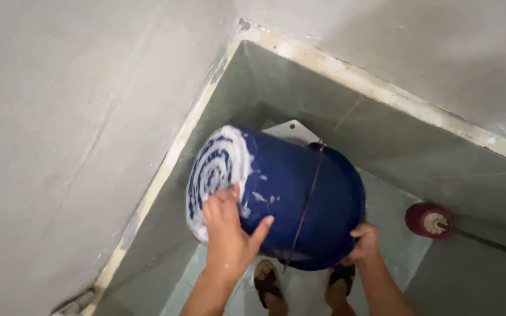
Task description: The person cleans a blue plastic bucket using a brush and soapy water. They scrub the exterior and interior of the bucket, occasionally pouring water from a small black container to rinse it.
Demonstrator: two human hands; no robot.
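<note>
A person is holding a big blue bucket (288,199) up off the floor, tipped on its side. The bucket's long way is running from left to right, with the soapy bottom (218,169) pointing left and the open mouth pointing right and a little away. White foam is sitting on the bottom in rings. A thin wire handle (306,205) is hanging across the middle of the bucket.

The left hand (229,234) is pressing on the bottom edge of the bucket, fingers spread and thumb out to the side. It may be holding a small scrubber under its fingers, but foam is hiding that, so I cannot tell for sure. The right hand (365,243) is curled tight around the rim at the mouth end and is taking the weight. So the bucket is lying just above and between both hands, and the left hand is nearer the soapy end.

Below, two feet in sandals (267,284) are standing on a pale tiled floor (393,205). A red brush (428,220) is lying near the grey wall (60,146), well apart from the bucket.
</note>
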